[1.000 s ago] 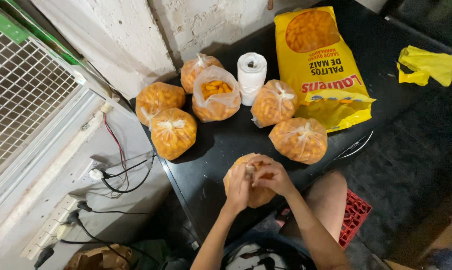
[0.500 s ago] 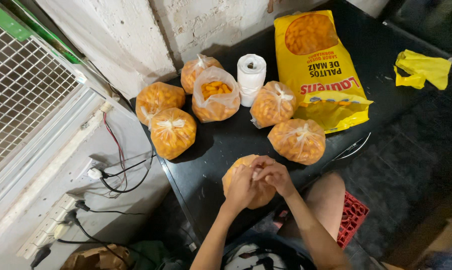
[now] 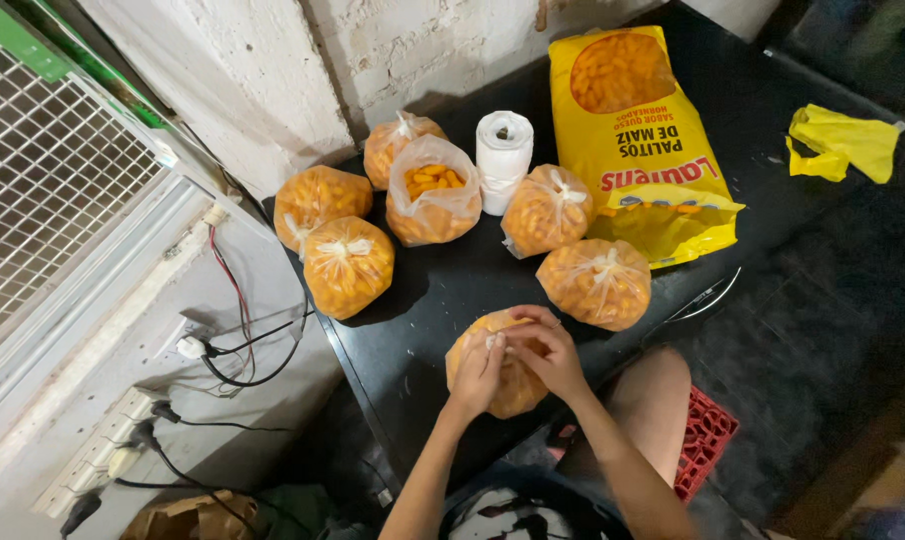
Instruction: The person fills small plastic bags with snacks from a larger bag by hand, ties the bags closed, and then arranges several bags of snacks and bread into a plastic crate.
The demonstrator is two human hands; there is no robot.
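a: what sits left on the black bench (image 3: 443,300)?
b: tied clear bags of orange puffs (image 3: 348,265), then a white roll (image 3: 504,160) and the big yellow snack sack (image 3: 638,140).
a: and the hands?
b: left hand (image 3: 480,372) and right hand (image 3: 543,355) both pinch shut on the top of the small snack bag (image 3: 508,385) at the bench's near edge.

Glossy clear plastic bag (image 3: 513,375), smooth black tabletop (image 3: 443,300), rough whitewashed wall (image 3: 273,70).
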